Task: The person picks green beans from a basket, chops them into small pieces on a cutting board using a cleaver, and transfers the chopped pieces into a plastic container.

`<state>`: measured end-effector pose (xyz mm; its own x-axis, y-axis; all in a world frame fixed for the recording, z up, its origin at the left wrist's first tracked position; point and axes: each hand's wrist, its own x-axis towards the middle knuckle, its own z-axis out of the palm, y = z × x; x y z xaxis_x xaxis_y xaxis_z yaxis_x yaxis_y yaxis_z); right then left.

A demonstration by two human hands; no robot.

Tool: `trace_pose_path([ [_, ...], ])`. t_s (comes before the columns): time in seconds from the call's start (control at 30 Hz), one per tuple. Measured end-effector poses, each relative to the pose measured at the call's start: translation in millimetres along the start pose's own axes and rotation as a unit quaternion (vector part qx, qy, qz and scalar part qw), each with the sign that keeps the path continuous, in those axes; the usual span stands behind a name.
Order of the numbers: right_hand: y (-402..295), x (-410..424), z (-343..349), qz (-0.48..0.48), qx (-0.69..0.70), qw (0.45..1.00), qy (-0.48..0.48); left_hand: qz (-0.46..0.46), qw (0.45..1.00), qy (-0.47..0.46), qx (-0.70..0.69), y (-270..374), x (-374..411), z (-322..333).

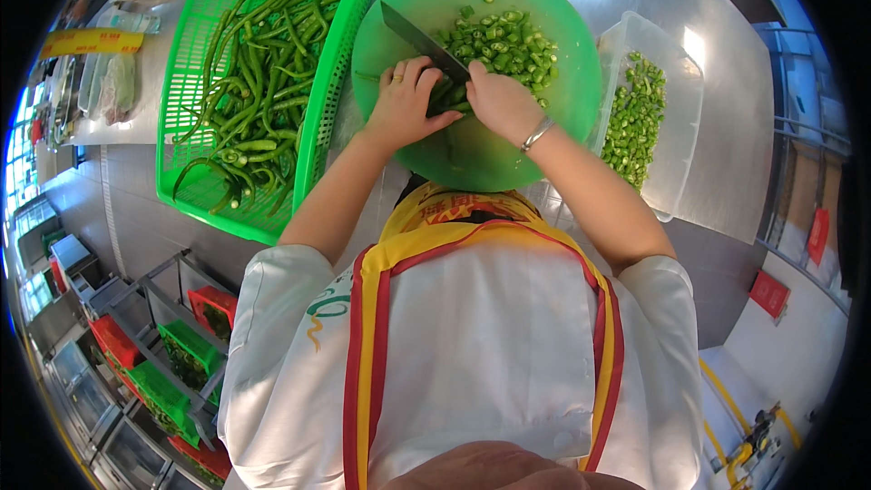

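Observation:
A round green cutting board (469, 156) lies before me on the steel table. My right hand (507, 102) grips a cleaver (422, 37) by its handle, its dark blade angled to the far left across the board. Close against the blade, my left hand (405, 105), with a ring on one finger, holds down several long green chili peppers (444, 96). Their far ends are partly hidden by the hand and the blade. Beyond the blade, to the right, a heap of chopped green pepper pieces (510, 47) spreads over the board, with a few loose pieces near its far rim.
Left of the board stands a green plastic basket (313, 156) of whole green chili peppers (255, 88). To the right, a clear plastic container (670, 150) holds chopped pepper (636, 122). Plastic-wrapped items (112, 82) lie far left. Behind on the left is a rack (153, 299) with red and green baskets.

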<state>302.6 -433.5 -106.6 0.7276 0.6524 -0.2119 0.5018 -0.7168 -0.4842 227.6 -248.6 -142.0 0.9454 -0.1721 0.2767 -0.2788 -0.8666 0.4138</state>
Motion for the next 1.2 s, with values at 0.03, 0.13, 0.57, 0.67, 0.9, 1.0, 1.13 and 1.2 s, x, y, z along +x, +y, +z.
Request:
trace_pose_path([
  [0.03,-1,2,-3,-0.002,0.002,1.0,0.009,-0.011,1.0,0.001,-0.008,1,1,-3],
  [0.13,-11,-26,-34,0.003,-0.006,1.0,0.011,-0.001,0.999,0.041,-0.02,9,-8,-13],
  [0.57,-4,-33,-25,-0.008,-0.056,0.995,-0.085,0.017,1.0,0.011,0.021,8,-17,11],
  [0.67,-4,-21,-8,-0.01,-0.05,0.997,-0.05,0.011,1.0,0.01,0.018,8,-16,12],
  [0.9,-30,-49,-67,-0.002,-0.079,0.995,-0.053,0.01,0.998,0.054,0.007,9,-17,13],
  [1.0,-28,-62,-63,-0.022,-0.134,0.986,-0.099,0.006,0.998,0.057,0.005,8,-19,16],
  [1.13,-22,-57,-39,-0.016,-0.124,0.988,-0.088,0.002,0.999,0.042,0.008,11,-19,15],
  [1.2,-12,-45,-17,-0.018,-0.101,0.992,-0.067,0.004,0.999,0.036,0.011,10,-19,15],
])
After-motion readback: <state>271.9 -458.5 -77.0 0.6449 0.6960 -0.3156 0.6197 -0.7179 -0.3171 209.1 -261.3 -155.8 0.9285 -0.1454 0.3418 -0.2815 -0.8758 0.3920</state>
